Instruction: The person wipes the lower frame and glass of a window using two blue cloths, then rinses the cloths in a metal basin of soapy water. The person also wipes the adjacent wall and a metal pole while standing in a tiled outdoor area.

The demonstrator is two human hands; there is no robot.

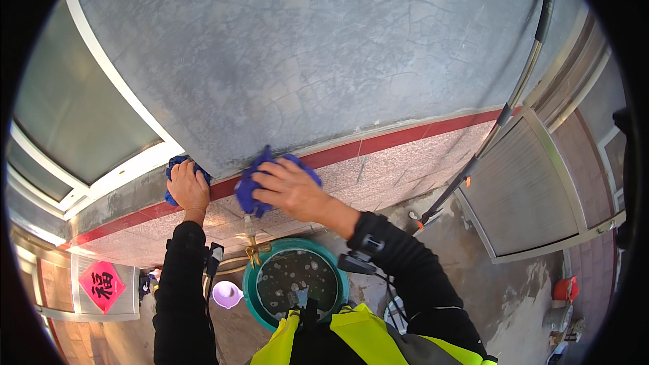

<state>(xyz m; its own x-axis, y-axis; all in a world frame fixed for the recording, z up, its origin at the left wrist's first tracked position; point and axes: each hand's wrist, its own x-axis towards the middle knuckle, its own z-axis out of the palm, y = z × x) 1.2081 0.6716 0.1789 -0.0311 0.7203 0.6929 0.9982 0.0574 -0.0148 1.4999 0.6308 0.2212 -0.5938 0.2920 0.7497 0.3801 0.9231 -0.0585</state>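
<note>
My left hand (188, 187) grips a crumpled blue cloth (176, 161) at the corner where the grey wall meets the window sill. To its right, my right hand (291, 190) presses a blue-purple cloth (247, 193) onto the dark red tile ledge (345, 153), fingers spread over it. This cloth touches the foot of the grey cement wall (314, 61). Below the hands, a brass tap (252, 251) juts out over a green tub (251, 309) of murky, foamy water.
A pink-purple dipper (226, 294) lies left of the tub. A long-handled pole (517, 78) leans against the wall at right, near a metal-framed door (527, 187). The white-framed window (116, 73) borders the wall at left. A red container (565, 289) stands far right.
</note>
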